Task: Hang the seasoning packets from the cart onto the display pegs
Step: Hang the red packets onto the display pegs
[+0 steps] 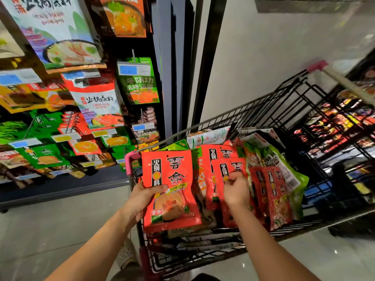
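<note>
Over the near corner of the black wire shopping cart (294, 102), the left hand (142, 201) grips a flat red plastic seasoning packet (172, 179) with big black writing. The thumb lies on the front and the fingers go behind. That packet stands upright, lifted a little above the cart.

The right hand (236, 192) is down inside the cart. Its fingers are bent onto a second red packet (225, 169) of the same kind, and it looks like they pinch it. A pile of other packets (274, 165), red, green and white, lies all around it.

So the step looks like picking up: packets are being gathered from the cart, and these two are not hung yet.

Up on the left are the thin metal display pegs (134, 54). A shiny green packet (140, 86) and many others already hang there.

Next, I think, the second red packet has to come free of the pile. Then the person has to turn left. The small round hole (167, 155) at the top of each packet must slide over a peg tip. The rack is blurry, so I cannot tell which peg is the right one.
</note>
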Motion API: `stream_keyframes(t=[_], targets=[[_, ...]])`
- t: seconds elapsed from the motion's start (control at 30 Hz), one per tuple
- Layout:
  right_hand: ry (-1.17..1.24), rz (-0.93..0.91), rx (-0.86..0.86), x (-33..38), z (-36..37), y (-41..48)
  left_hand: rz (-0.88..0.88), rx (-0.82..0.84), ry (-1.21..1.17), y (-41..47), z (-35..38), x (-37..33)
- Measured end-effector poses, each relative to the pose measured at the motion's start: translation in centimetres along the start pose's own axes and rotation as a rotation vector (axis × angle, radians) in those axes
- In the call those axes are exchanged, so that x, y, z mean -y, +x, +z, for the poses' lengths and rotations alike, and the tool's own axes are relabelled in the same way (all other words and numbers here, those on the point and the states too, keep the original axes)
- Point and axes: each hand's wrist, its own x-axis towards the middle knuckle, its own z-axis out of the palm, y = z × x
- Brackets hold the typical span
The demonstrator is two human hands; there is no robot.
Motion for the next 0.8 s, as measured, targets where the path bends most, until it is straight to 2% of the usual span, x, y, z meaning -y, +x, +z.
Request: stream_keyframes(t=[0.1,0.2,0.4,0.57,0.7,0.8], targets=[[-0.248,0.148,0.088,-2.1,-0.9,1.3,-0.025,0.004,-0.002,0.1,-0.1,0.0],[-0.237,0.246,0.214,-2.5,-0.4,1.2,-0.032,0.005,-0.004,0.2,-0.2,0.1],[-0.311,0.121,0.273,-1.2,0.5,0.1,-0.023,-0.001,-0.007,0.4,-0.3,0.5],[-0.251,0.149,0.350,-3.3,-0.5,2.3,-0.007,0.003,-0.012,0.1,-0.1,0.4],[-0.346,0.107,0.201,-3.6,-0.7,1.7,0.004,-0.010,-0.030,-0.1,-0.1,0.5],[-0.228,0.099,0.167,-4.2,-0.8,1.6,-0.008,0.016,-0.039,-0.1,-0.2,0.5]])
